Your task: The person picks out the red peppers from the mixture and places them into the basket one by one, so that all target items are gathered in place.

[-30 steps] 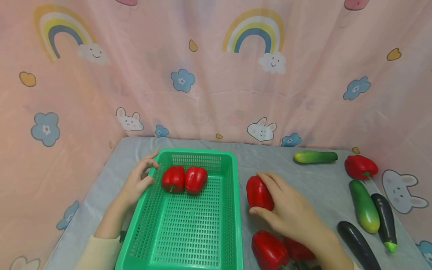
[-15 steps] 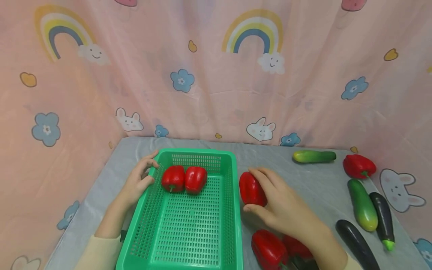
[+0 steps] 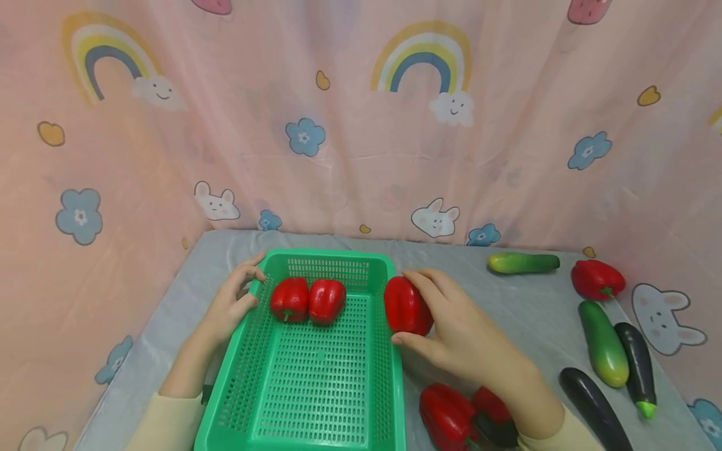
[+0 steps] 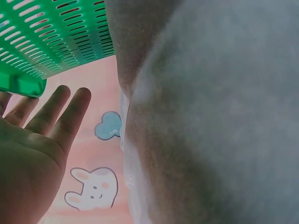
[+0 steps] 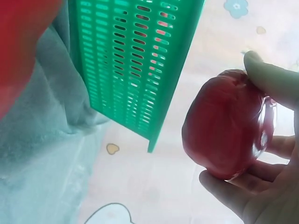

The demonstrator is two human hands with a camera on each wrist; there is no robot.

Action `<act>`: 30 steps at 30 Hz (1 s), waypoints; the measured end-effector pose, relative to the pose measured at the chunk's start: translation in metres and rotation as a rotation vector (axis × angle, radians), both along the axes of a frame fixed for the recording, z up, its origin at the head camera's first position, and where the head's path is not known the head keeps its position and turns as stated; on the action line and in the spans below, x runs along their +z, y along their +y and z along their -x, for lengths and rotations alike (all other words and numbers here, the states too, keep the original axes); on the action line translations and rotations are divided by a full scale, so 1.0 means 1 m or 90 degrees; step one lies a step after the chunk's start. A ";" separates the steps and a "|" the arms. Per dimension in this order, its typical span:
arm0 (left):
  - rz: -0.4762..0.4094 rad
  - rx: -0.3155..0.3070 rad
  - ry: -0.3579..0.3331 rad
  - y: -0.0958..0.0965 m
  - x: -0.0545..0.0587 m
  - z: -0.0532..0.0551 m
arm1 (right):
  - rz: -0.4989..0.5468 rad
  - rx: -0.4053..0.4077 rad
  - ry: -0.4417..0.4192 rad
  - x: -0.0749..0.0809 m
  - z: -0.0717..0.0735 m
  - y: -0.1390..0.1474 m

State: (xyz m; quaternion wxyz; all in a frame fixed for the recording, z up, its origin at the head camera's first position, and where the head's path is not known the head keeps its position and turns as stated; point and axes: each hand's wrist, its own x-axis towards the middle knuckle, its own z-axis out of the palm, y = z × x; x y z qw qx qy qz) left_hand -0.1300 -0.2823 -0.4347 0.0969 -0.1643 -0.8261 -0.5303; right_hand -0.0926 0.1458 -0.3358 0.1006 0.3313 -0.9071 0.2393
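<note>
In the head view my right hand (image 3: 462, 326) grips a red bell pepper (image 3: 407, 307) between thumb and fingers. The pepper is at the right rim of a green plastic basket (image 3: 399, 388), overlapping it in view. The right wrist view shows this bell pepper (image 5: 224, 126) raised beside the perforated wall, thumb and fingertips on its sides. Two more red bell peppers (image 3: 290, 300) lie side by side at the basket's far left. My left hand (image 3: 228, 307) rests against the basket's left rim; its fingers (image 4: 70, 119) look mostly straight in the left wrist view.
Right of the basket lie red bell peppers (image 3: 448, 414), partly behind my right forearm. Farther right are eggplants (image 3: 598, 407), a green squash-like vegetable (image 3: 605, 344), a cucumber-like one (image 3: 523, 263) and another bell pepper (image 3: 598, 279). A pink curtain (image 3: 350, 175) backs the grey-covered table (image 3: 462, 260).
My right hand has moved left and slightly away from me, carrying the bell pepper from beside the basket to its right rim. The left hand and basket have stayed in place.
</note>
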 end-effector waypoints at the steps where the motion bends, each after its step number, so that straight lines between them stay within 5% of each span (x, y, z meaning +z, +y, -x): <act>1: 0.000 0.001 -0.001 0.000 0.000 0.000 | 0.000 0.004 0.003 0.000 0.001 -0.002; 30: 0.001 0.006 -0.002 0.000 -0.001 -0.001 | -0.010 0.100 0.048 0.011 0.018 -0.059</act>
